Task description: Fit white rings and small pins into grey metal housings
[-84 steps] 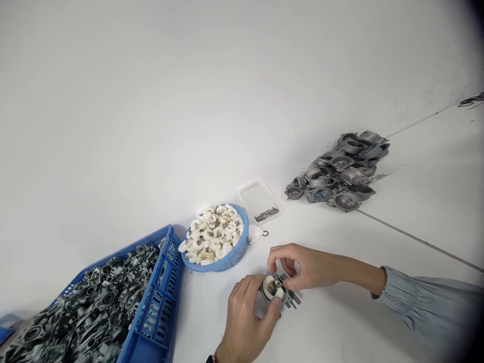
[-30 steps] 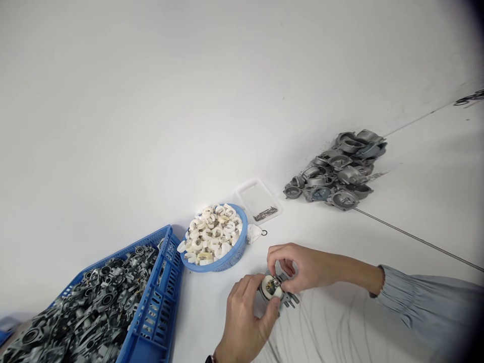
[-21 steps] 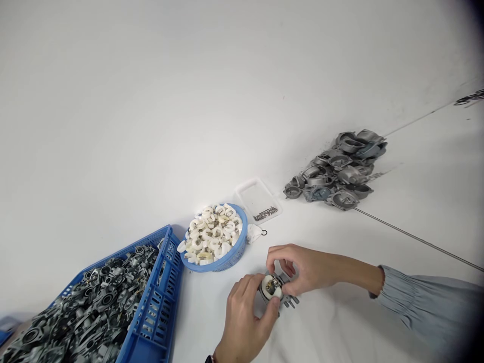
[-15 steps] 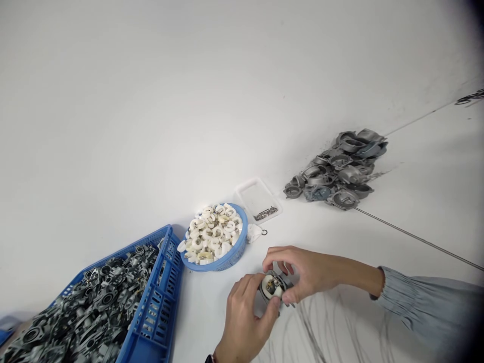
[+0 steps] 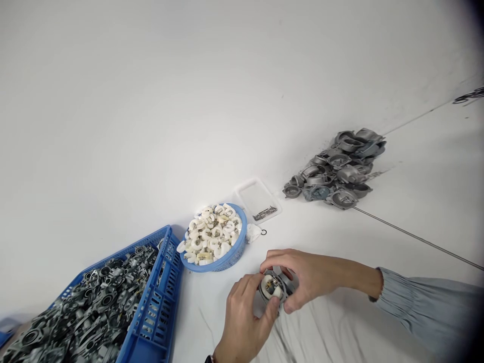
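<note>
In front of me is a grey metal carburetor body (image 5: 263, 291) with a white plastic float (image 5: 267, 288) and small brass parts showing in its round opening. My left hand (image 5: 246, 310) is closed on it from the left, the thumb lying over the near edge by the float. Curled round the right side, my right hand (image 5: 298, 275) grips a smooth grey metal cup, which looks like a float bowl (image 5: 290, 286), close against the body. The palm and fingers partly hide this cup.
A blue crate (image 5: 159, 297) full of dark carburetor bodies stands at left. Beside it, a round blue basket (image 5: 230, 259) holds white floats. Beyond lies a clear tray (image 5: 247, 194) with small metal pins. Grey float bowls (image 5: 340, 169) are heaped at right, near a thin rod (image 5: 412, 234).
My right hand has shifted slightly, and more of the smooth grey cup shows beside the carburetor body. My left hand keeps its hold almost unmoved.
</note>
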Demonstrator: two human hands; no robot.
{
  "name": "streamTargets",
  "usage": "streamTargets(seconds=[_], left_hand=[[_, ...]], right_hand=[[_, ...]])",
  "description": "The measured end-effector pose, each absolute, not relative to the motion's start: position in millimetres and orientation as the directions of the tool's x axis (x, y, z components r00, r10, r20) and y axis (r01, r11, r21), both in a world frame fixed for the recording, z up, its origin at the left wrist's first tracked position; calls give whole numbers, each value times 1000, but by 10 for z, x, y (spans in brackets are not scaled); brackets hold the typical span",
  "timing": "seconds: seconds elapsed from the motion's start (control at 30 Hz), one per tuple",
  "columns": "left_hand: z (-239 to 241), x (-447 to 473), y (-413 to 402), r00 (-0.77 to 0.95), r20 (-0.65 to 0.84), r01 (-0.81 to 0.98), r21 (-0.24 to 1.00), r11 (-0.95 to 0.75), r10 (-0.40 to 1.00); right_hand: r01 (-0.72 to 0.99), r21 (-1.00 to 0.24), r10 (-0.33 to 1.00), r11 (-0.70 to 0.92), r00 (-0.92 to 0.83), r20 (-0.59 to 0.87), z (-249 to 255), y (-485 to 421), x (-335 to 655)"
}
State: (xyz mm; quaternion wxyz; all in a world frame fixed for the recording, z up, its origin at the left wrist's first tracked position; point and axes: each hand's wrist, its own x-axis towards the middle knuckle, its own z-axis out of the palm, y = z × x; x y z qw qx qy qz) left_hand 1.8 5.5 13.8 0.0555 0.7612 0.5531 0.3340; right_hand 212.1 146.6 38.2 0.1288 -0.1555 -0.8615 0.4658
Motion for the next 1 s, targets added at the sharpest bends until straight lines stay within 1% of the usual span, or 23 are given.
streamTargets(seconds=[0.2,0.53,0.63,0.73,1.0], left_hand=[[160,24,46,164,436,820,437,-368,885],[170,37,48,192,497,844,356,-401,846],[194,39,39,178,495,845,366,-390,850],[207,38,37,150,489,847,385,-367,859],[167,18,46,159,464,839,401,-367,871]], right_hand=[[137,-833,408,536,-906,114,482,1388,2132],[79,-815,391,575,-901,188,476,1338,2101],[68,-804,387,590,-898,209,459,1331,2093],[80,-800,381,595,-904,192,415,1334,2079],[69,-790,391,609,-893,223,356,1334,2030]])
